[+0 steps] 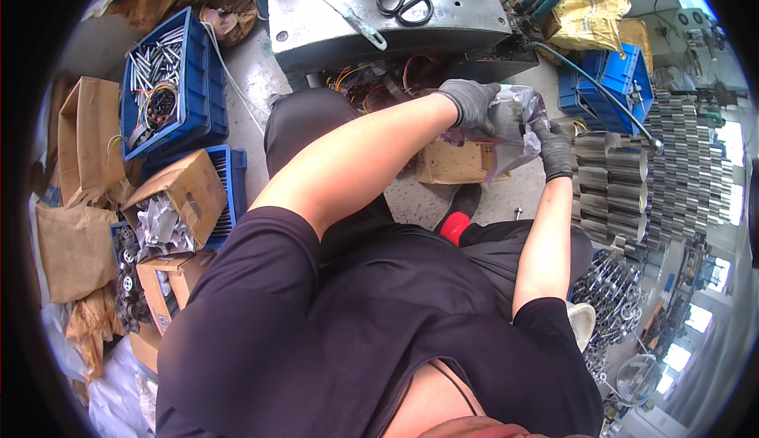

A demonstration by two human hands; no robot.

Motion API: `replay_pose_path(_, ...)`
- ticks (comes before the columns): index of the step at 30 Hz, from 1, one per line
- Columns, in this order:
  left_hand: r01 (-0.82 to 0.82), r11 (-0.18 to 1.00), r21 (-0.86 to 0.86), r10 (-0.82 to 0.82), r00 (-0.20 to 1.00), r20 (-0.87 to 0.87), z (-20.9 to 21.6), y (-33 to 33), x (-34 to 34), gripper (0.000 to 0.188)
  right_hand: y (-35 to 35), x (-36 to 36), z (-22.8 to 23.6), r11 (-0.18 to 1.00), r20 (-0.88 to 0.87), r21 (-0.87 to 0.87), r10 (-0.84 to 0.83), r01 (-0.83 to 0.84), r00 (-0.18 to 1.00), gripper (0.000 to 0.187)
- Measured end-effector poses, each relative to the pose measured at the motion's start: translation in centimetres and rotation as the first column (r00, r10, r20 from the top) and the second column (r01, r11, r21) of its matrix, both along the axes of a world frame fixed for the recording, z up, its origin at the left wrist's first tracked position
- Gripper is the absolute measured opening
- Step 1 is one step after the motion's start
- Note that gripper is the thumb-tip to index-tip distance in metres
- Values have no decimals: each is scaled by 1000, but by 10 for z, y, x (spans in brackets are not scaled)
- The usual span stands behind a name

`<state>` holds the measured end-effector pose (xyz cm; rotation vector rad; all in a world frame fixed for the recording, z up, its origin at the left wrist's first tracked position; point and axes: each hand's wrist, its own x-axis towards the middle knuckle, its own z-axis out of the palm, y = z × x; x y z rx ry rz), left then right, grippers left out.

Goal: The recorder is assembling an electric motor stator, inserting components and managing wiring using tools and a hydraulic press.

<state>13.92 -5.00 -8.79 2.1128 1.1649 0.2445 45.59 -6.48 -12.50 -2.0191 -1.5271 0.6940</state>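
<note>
Between my two grey-gloved hands hangs a crumpled, shiny, partly see-through plastic bag (515,126). My left hand (470,103) is closed on its upper left side. At the bag's right edge my right hand (556,152) grips it, fingers bent around the plastic. What the bag contains, if anything, I cannot make out. Just below and to the left, a small open cardboard box (452,163) stands on the floor between my feet, partly covered by the bag. Wires in several colours (379,82) lie under the metal bench, near my left wrist.
Ahead is a metal bench (316,31) with black scissors (407,1) and a knife-like tool (356,20). Blue crates (213,94) of metal rods and cardboard boxes (183,193) line my left. Stacked metal cylinders (609,185) and a blue bin (589,82) stand close on my right.
</note>
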Motion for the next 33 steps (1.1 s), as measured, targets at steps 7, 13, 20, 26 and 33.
replay_pose_path(7, -193, 971, 140, 165, 968, 190, -10, 19, 6, 30, -22, 9, 13, 987, -247, -141, -114, 80, 962, 33)
replay_pose_path(13, -591, 806, 44, 498, 716, 490, -15, 31, 3, 25, -33, 3, -6, 979, -119, -154, 112, -130, 987, 31)
replay_pose_path(20, -272, 962, -30, 253, 843, 475, -39, 19, 31, 26, -39, -58, -75, 932, 489, -189, 362, -309, 794, 28)
replay_pose_path(26, -142, 988, -54, 149, 833, 533, 8, 5, 108, 31, 12, 114, -137, 916, -286, 311, 346, -255, 894, 43)
replay_pose_path(33, -268, 957, -113, 256, 589, 767, -3, 4, 59, 27, -5, -27, -59, 714, 718, 183, 373, -676, 588, 73)
